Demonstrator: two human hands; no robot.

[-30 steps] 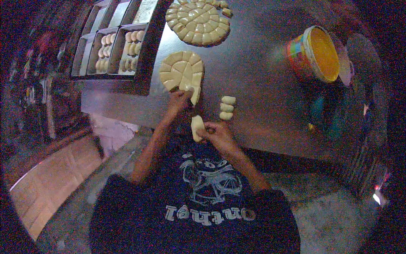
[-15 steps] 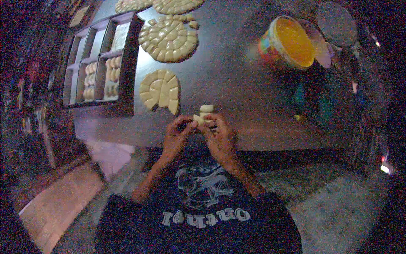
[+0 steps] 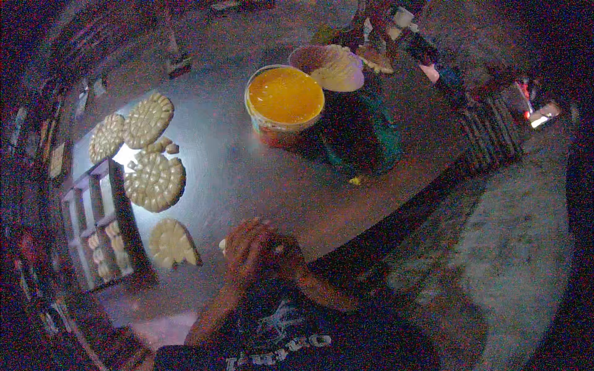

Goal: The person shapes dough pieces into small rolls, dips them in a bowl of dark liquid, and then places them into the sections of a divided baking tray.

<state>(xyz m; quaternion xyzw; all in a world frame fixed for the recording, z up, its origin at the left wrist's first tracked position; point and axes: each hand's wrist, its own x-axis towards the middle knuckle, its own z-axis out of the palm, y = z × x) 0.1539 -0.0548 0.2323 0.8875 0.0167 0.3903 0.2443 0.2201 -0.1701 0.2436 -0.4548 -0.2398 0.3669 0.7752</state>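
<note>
We see both hands together at the near edge of the table (image 3: 213,179). The left hand (image 3: 249,244) is bent over with its fingers curled close together, and the right hand (image 3: 287,256) sits against it on its three o'clock side, mostly in shadow. A pale bit of dough (image 3: 279,248) shows at the right hand; the view is dim and grainy, so we cannot tell how far either hand is closed or which one has hold of it. A small dough piece (image 3: 223,245) peeks out just beside the left hand, on its nine o'clock side.

With the hands as the dial's centre, a cut slab (image 3: 170,241) with a notched near edge lies at nine o'clock; past it we find a dark divided tray (image 3: 128,213), with short rolls (image 3: 98,255) in near compartments. A scored round (image 3: 154,180) lies at ten, with two more rounds (image 3: 149,120) beyond it. At twelve stands a bucket (image 3: 272,135) of orange-yellow filling (image 3: 286,96), and toward one o'clock a pinkish disc (image 3: 339,69).
</note>
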